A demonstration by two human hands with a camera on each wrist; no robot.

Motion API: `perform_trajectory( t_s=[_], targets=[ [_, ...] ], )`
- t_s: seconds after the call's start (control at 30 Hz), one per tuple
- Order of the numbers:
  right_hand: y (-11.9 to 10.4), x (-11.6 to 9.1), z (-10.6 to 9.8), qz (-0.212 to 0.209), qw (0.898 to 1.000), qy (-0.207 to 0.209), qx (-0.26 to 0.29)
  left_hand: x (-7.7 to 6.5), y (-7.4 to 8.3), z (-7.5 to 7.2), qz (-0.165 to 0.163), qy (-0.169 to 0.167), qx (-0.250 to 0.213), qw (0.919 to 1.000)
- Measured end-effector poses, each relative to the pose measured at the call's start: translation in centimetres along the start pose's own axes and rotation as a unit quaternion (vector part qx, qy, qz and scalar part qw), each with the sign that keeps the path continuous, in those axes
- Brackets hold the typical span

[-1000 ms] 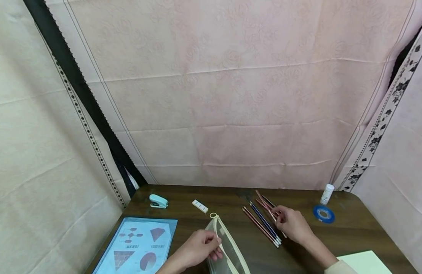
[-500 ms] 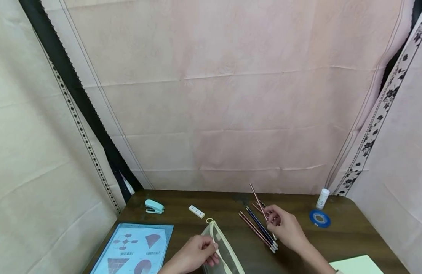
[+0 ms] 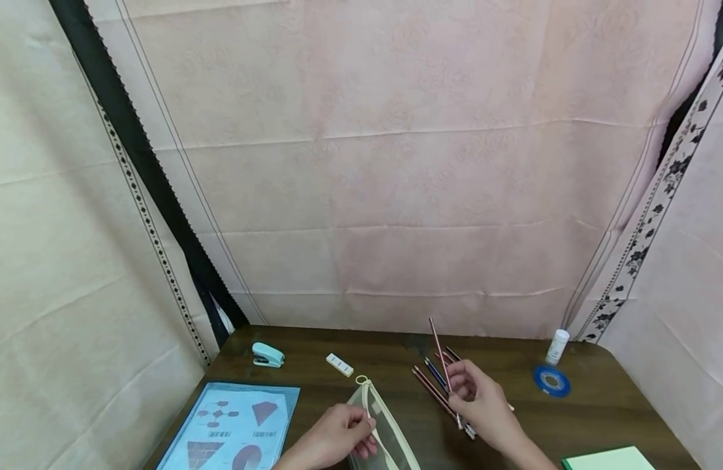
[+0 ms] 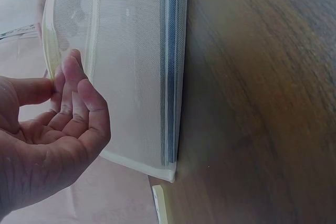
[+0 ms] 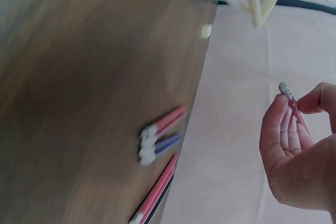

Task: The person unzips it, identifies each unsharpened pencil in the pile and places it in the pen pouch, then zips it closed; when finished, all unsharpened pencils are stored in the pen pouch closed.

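My left hand (image 3: 338,434) pinches the pale zip edge of a see-through mesh pencil pouch (image 4: 126,77), holding its mouth apart. Dark blue-grey, pencil-like sticks (image 4: 170,66) show through the mesh along its bottom. Between the thumb and fingertips of my right hand (image 3: 479,401) is a reddish pencil (image 3: 436,343), lifted and steeply tilted. Its silvery end (image 5: 284,87) points past the fingertips in the right wrist view. Below lie several more pencils: reddish ones (image 5: 167,121), blue ones (image 5: 168,144), and a red one (image 5: 157,190) beside a black one.
A white eraser (image 3: 340,365) and a mint stapler (image 3: 268,355) lie toward the back left. A blue printed folder (image 3: 238,424) is left of the pouch. On the right are a glue stick (image 3: 558,346), blue tape roll (image 3: 552,381) and pale green pad (image 3: 611,459).
My right hand has picked a reddish pencil from the group and raised it, shifting left toward the pouch. My left hand keeps its grip on the pouch edge.
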State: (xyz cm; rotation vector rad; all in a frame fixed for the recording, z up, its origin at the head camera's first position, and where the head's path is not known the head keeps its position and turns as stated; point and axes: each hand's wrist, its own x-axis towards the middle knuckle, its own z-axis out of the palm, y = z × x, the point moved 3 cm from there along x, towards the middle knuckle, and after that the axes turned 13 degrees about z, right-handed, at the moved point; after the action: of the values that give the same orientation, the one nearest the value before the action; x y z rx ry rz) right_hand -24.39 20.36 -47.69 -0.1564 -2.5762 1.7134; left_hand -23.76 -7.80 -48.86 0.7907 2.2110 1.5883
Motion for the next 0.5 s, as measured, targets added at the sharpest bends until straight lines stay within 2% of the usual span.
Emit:
perform_trajectory(
  t_s=[0.23, 0.5],
  targets=[
    [-1.6, -2.3, 2.0, -0.037, 0.994, -0.078, 0.062, 0.0, -0.1, 0.1, -0.003, 0.001, -0.008, 1.0],
    [-2.5, -4.1, 4.1, -0.046, 0.983, -0.168, 0.063, 0.2, 0.1, 0.0, 0.01, 0.004, -0.009, 0.9999]
  ],
)
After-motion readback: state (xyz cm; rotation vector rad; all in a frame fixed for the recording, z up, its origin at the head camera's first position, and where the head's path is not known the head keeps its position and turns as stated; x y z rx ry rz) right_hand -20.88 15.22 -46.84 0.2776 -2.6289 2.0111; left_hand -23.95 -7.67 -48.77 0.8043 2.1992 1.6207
